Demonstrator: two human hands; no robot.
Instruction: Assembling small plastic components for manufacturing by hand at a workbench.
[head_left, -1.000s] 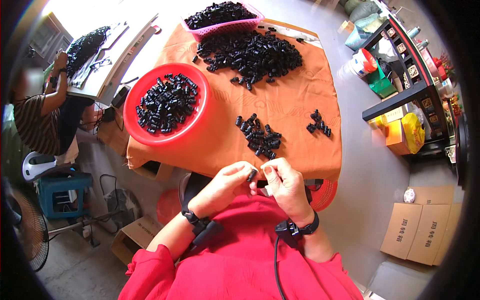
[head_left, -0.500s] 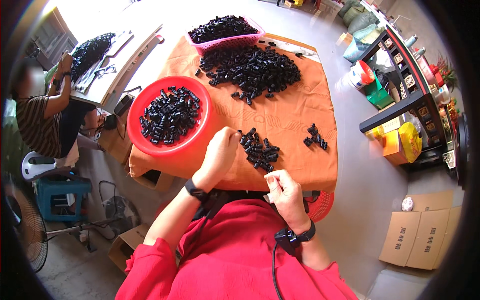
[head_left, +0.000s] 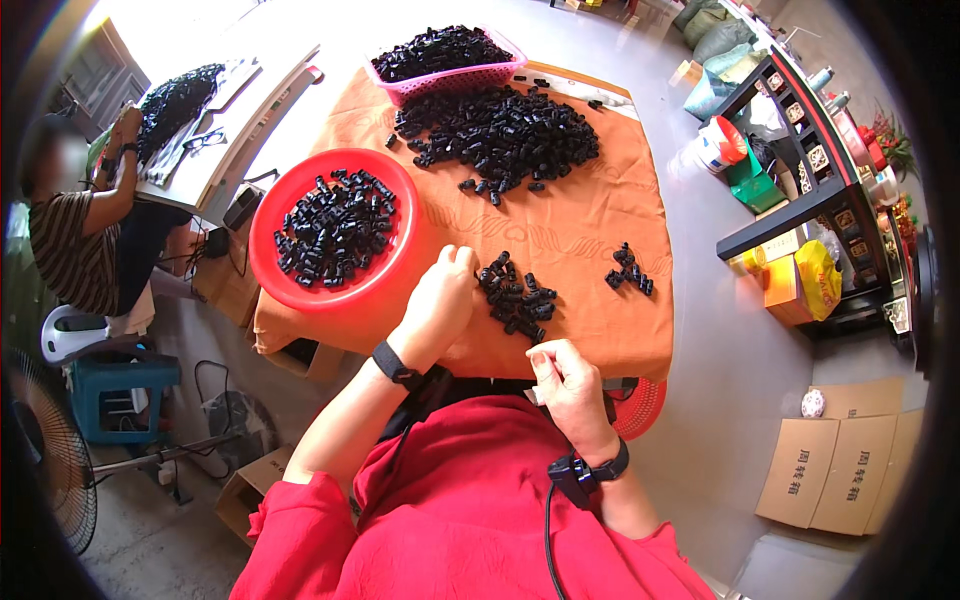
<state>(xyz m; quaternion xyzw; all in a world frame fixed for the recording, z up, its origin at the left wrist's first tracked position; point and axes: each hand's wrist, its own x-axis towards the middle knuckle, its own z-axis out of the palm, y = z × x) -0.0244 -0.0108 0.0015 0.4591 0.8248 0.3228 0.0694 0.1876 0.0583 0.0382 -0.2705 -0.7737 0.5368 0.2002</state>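
Observation:
My left hand point(head_left: 440, 305) is closed over the orange cloth, just left of a small pile of short black cylindrical parts point(head_left: 518, 298). Its fingertips turn away, so anything in them is hidden. At the near side of that pile, my right hand point(head_left: 570, 390) makes a pinch with thumb and forefinger. A small pale piece shows by the right thumb, too small to name. Further left stands a red round basin point(head_left: 268, 230) with many more black parts in it. A smaller cluster of the parts point(head_left: 629, 270) lies to the right.
A large heap of black parts point(head_left: 500, 140) covers the far side of the orange-clothed table point(head_left: 590, 335), before a pink basket point(head_left: 450, 82) full of them. On the left, another person point(head_left: 80, 220) works at a white table. A fan point(head_left: 50, 450) and blue stool point(head_left: 122, 395) stand lower left.
My left hand has turned slightly, its fingertips shifting a little away from me and left. My right hand keeps its pinch almost in place. The whole view has drifted slightly.

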